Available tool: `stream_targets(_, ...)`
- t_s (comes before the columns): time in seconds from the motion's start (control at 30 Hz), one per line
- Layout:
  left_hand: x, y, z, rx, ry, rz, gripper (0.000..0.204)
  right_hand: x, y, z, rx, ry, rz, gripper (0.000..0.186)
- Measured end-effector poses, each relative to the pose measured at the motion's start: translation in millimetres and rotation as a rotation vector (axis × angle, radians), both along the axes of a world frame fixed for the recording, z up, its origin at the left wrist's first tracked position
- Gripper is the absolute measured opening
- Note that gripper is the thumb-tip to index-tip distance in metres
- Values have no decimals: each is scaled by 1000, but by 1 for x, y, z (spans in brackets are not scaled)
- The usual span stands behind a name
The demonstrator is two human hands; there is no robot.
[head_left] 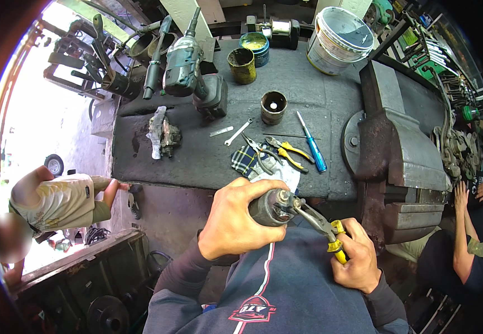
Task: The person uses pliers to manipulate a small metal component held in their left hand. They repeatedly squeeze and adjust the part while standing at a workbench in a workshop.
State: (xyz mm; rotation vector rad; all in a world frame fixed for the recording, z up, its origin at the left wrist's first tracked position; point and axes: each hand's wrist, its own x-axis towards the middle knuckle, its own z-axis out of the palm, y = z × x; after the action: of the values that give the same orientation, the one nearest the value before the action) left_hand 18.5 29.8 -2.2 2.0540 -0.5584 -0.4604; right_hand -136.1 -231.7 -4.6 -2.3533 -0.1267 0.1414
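My left hand is wrapped round a dark metal cylinder with bolt-like studs on its end face, held just off the bench's front edge. In my right hand are pliers with yellow-and-black handles. Their jaws reach the studded end of the cylinder; the exact grip is too small to tell. Beyond my hands lie long-nose pliers, yellow-handled pliers, a blue screwdriver, a wrench and a metal strip. A plaid cloth and a white cloth rest under the pliers.
The dark workbench carries a large vise at right, a power drill and a greasy metal part at left. Behind stand a rusty cup, two cans and a white bucket. One person is left, another right.
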Motion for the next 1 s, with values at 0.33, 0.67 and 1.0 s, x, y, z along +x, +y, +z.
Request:
stream_targets(0.33, 27, 14, 3, -121, 408, -226, 55, 7, -2, 1, 71, -24, 56, 30)
stream_targets(0.67, 44, 21, -10, -147, 594, -408, 62, 12, -2, -2, 125, 20, 97, 29)
stream_targets(1.0, 54, 22, -28, -162, 759, -544, 72, 16, -2, -6, 152, 44, 146, 31)
